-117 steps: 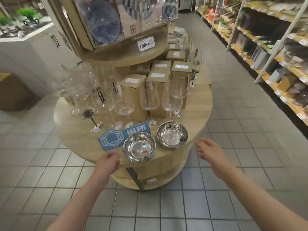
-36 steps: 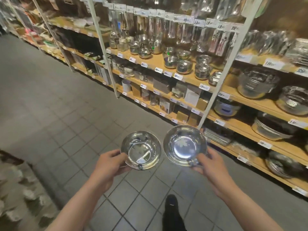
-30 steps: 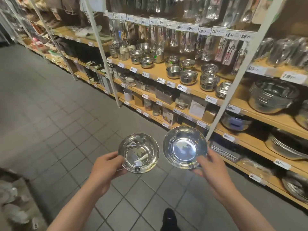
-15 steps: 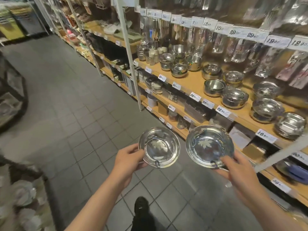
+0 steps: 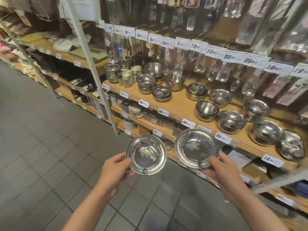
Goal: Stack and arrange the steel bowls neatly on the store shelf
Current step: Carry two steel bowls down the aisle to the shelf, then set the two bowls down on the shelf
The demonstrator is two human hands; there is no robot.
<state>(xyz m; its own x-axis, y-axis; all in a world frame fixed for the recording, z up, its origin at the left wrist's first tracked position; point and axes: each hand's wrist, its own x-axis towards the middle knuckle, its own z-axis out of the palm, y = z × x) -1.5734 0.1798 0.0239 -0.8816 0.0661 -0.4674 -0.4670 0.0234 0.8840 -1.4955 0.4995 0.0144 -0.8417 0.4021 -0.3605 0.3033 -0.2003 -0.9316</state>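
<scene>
You're pinching the smaller steel bowl (image 5: 146, 154) by its near rim with your left hand (image 5: 114, 170), mouth up. Beside it, your right hand (image 5: 224, 176) is gripping the wider bowl (image 5: 196, 148) likewise, both hovering short of the shelf (image 5: 179, 106), probably for nesting among the stacked bowls (image 5: 230, 121).

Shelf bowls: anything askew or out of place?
Yes. The bowl near the front edge of the shelf lies tipped on its side, while its neighbours sit upright. The hands' two bowls are not shelved yet.
</scene>
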